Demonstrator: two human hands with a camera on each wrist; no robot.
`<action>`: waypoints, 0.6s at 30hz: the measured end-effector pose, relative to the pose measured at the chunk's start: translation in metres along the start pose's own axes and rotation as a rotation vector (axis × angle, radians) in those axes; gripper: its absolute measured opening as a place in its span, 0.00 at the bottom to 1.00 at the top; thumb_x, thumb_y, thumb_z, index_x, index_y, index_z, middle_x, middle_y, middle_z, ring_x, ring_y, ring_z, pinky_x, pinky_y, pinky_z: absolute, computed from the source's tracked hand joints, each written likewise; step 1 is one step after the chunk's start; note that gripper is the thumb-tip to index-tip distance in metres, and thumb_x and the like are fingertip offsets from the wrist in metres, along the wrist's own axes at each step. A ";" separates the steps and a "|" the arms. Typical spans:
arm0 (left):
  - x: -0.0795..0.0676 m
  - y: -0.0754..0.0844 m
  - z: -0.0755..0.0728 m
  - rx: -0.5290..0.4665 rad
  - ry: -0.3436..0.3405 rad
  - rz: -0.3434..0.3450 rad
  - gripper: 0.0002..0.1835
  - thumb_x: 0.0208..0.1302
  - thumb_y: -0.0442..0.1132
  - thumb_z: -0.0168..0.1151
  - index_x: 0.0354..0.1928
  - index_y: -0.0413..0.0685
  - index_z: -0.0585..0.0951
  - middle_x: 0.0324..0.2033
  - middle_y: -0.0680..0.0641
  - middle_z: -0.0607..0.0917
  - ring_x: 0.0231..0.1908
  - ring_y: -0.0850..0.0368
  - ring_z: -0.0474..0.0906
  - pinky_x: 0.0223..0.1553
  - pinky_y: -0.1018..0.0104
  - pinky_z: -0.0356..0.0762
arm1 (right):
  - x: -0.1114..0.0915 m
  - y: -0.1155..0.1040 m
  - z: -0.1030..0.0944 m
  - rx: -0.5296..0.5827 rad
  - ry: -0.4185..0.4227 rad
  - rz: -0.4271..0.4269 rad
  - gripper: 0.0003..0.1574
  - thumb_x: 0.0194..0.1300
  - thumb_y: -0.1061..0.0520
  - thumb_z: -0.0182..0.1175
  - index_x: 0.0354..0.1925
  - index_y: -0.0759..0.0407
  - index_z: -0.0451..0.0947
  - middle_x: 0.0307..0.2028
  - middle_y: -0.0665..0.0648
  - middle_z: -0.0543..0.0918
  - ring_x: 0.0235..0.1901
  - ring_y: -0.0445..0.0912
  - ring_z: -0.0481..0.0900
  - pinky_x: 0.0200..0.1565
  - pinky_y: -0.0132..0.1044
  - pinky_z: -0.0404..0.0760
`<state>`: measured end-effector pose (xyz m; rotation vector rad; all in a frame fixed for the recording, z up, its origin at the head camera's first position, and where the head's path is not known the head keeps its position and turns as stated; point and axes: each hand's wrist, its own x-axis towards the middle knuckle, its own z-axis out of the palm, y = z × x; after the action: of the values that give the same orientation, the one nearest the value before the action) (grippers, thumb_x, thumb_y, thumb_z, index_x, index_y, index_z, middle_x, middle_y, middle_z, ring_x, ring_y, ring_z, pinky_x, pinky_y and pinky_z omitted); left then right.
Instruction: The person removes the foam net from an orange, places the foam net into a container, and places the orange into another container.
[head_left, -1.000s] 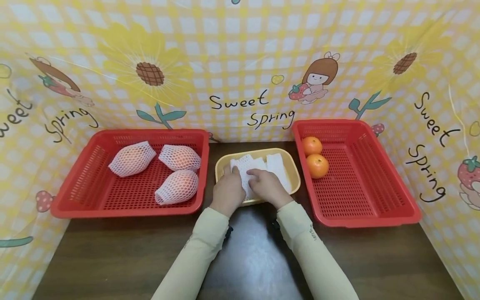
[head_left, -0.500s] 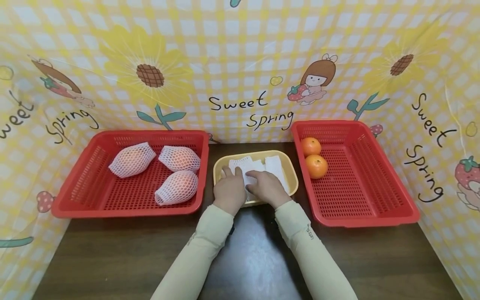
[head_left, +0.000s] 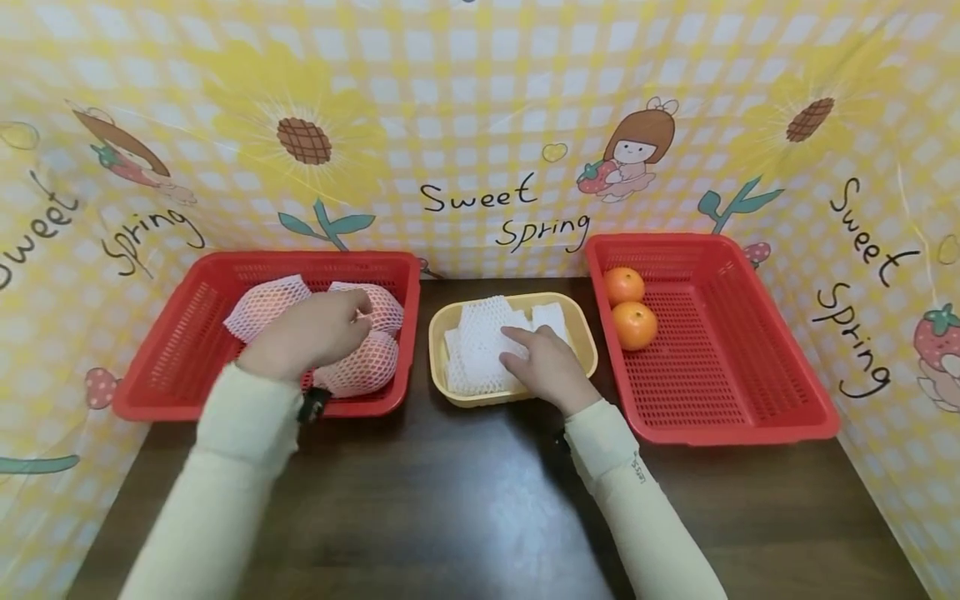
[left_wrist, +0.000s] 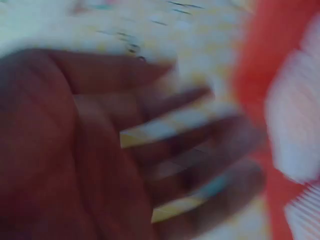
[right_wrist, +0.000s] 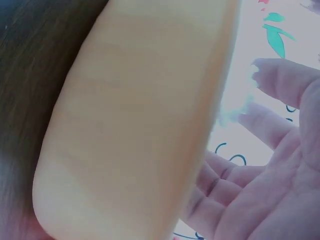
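My left hand is over the left red basket. Its fingers are spread and relaxed in the blurred left wrist view, with nothing between them. Beneath and beside it lie several fruits in white foam nets, one wrapped fruit partly behind the wrist. My right hand hovers at the yellow tray, its thumb and index finger apart, fingertips right at the white foam nets. In the right wrist view, the tray's outer wall hides part of the right fingers.
Two oranges sit in the left part of the right red basket. More folded white foam lies at the right of the tray. A printed cloth hangs behind, and dark wooden table shows in front.
My left hand has left the tray and moved left over the left basket. My right hand has stayed at the tray. The top foam net now shows fully where the left hand was.
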<state>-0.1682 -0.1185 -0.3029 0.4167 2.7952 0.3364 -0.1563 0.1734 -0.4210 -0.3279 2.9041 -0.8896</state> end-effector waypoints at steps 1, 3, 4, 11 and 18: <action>0.008 -0.012 0.000 -0.007 -0.073 0.011 0.18 0.70 0.41 0.54 0.56 0.38 0.78 0.49 0.35 0.82 0.47 0.39 0.79 0.47 0.40 0.77 | -0.002 0.000 -0.002 -0.001 0.009 -0.001 0.29 0.71 0.49 0.62 0.67 0.54 0.76 0.45 0.64 0.80 0.44 0.54 0.76 0.49 0.48 0.76; 0.024 -0.032 0.004 -0.018 -0.203 0.027 0.28 0.70 0.44 0.59 0.68 0.38 0.72 0.63 0.32 0.75 0.60 0.34 0.72 0.58 0.34 0.69 | -0.004 -0.001 -0.005 0.001 0.016 -0.006 0.30 0.71 0.49 0.62 0.67 0.54 0.76 0.44 0.64 0.79 0.42 0.54 0.75 0.47 0.47 0.76; 0.032 -0.039 0.010 -0.020 -0.253 0.035 0.32 0.69 0.45 0.62 0.70 0.38 0.69 0.65 0.31 0.72 0.63 0.32 0.68 0.60 0.33 0.67 | -0.005 0.000 -0.005 0.000 0.015 -0.006 0.30 0.71 0.49 0.62 0.68 0.55 0.76 0.44 0.64 0.79 0.42 0.54 0.75 0.46 0.47 0.76; 0.057 -0.047 0.034 -0.004 -0.383 -0.008 0.45 0.60 0.50 0.70 0.76 0.44 0.63 0.72 0.27 0.59 0.72 0.27 0.48 0.62 0.24 0.54 | -0.011 -0.001 -0.008 0.006 0.013 -0.011 0.30 0.70 0.48 0.63 0.68 0.53 0.76 0.46 0.65 0.78 0.42 0.53 0.76 0.46 0.47 0.76; 0.051 -0.041 0.035 0.017 -0.449 -0.082 0.49 0.56 0.47 0.75 0.77 0.47 0.61 0.72 0.25 0.54 0.67 0.27 0.57 0.57 0.27 0.63 | -0.015 -0.002 -0.009 0.010 0.002 0.018 0.30 0.70 0.48 0.62 0.68 0.52 0.76 0.47 0.64 0.77 0.41 0.52 0.75 0.45 0.46 0.76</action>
<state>-0.2137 -0.1345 -0.3590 0.3318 2.3694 0.1738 -0.1430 0.1803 -0.4124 -0.2995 2.8986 -0.9015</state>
